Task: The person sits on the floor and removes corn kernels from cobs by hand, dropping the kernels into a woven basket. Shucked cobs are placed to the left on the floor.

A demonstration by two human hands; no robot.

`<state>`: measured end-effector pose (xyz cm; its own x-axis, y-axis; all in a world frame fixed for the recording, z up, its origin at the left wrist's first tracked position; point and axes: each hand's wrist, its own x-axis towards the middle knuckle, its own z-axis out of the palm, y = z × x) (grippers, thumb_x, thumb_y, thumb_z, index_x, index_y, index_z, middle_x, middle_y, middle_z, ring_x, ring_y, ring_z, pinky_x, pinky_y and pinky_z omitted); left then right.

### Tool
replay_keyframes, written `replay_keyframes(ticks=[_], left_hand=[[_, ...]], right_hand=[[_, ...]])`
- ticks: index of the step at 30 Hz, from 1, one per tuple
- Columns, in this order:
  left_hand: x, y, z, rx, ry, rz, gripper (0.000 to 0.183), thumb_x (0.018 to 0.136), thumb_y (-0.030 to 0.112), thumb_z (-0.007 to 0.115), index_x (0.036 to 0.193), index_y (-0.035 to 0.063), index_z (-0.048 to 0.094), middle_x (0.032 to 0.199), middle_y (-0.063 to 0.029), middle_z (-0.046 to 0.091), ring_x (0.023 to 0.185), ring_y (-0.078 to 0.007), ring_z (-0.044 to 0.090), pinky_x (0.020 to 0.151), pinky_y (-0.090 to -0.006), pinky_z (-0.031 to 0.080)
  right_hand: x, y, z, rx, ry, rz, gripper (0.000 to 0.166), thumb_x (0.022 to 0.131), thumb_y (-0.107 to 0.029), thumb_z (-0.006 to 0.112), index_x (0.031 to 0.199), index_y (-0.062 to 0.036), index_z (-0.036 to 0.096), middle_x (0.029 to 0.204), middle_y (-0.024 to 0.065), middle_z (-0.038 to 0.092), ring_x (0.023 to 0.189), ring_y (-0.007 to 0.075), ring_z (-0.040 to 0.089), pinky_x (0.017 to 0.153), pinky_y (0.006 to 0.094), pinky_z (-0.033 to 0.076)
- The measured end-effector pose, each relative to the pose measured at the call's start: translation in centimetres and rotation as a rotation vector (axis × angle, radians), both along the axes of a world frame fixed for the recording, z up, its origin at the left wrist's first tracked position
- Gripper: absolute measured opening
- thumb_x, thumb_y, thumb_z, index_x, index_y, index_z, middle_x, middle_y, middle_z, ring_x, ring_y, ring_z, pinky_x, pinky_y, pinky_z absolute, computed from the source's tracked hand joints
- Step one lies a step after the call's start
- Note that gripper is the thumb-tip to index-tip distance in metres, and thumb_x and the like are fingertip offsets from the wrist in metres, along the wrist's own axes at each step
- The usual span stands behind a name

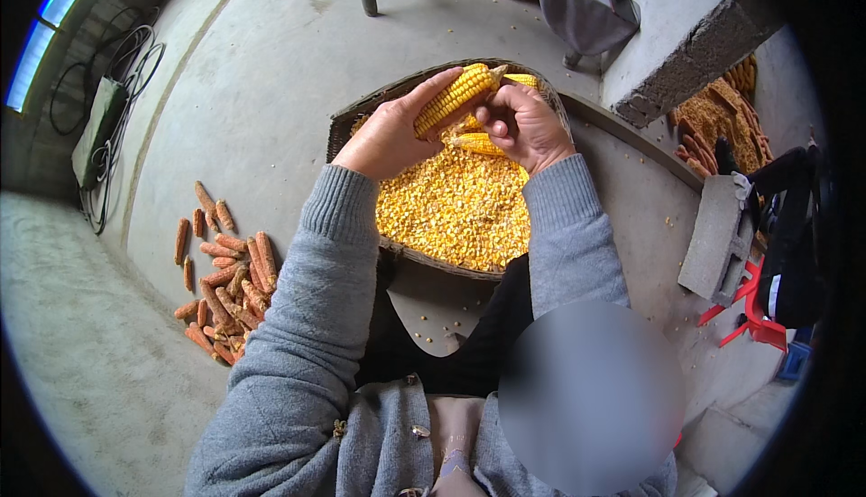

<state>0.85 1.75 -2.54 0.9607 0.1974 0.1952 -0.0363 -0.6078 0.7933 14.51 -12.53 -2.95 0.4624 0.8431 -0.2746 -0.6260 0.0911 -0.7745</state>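
Observation:
My left hand (396,125) grips a yellow ear of corn (453,99), which is tilted up to the right with its pale tip at the upper end. Close to that tip is my right hand (526,125), its fingers curled; whether they pinch the ear is hard to see. Under both hands stands a woven basket (440,268) holding a deep layer of loose corn kernels (454,206). Another ear (477,143) lies on the kernels beneath my right hand, and one more ear (522,80) shows at the far rim. My hands hide part of the basket.
A pile of stripped cobs (233,287) lies on the concrete floor at left. Right of me are a concrete block (714,240) and a red plastic stool (754,304). Coiled cables (132,57) sit by the left wall. A blurred disc covers the lower right.

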Motion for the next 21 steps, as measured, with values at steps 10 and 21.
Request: replay_keyframes(ticks=[10, 21], left_hand=[[-0.1, -0.4, 0.9, -0.038, 0.127, 0.023, 0.082, 0.063, -0.006, 0.064, 0.134, 0.0192, 0.033, 0.124, -0.0046, 0.05, 0.115, -0.0184, 0.046, 0.095, -0.0317, 0.04], [-0.3, -0.4, 1.2, -0.02, 0.099, 0.014, 0.081, 0.063, -0.005, 0.064, 0.133, 0.0194, 0.034, 0.123, -0.0057, 0.051, 0.113, -0.0202, 0.048, 0.094, -0.0332, 0.041]], right_hand=[[0.3, -0.1, -0.3, 0.002, 0.034, 0.008, 0.006, 0.082, -0.012, 0.048, 0.082, -0.006, 0.049, 0.067, 0.0086, 0.058, 0.046, 0.0071, 0.046, 0.036, 0.0168, 0.035], [0.8, -0.4, 0.0, 0.064, 0.176, 0.041, 0.008, 0.081, -0.014, 0.05, 0.081, -0.0054, 0.051, 0.064, 0.0078, 0.058, 0.044, 0.0064, 0.045, 0.034, 0.0164, 0.035]])
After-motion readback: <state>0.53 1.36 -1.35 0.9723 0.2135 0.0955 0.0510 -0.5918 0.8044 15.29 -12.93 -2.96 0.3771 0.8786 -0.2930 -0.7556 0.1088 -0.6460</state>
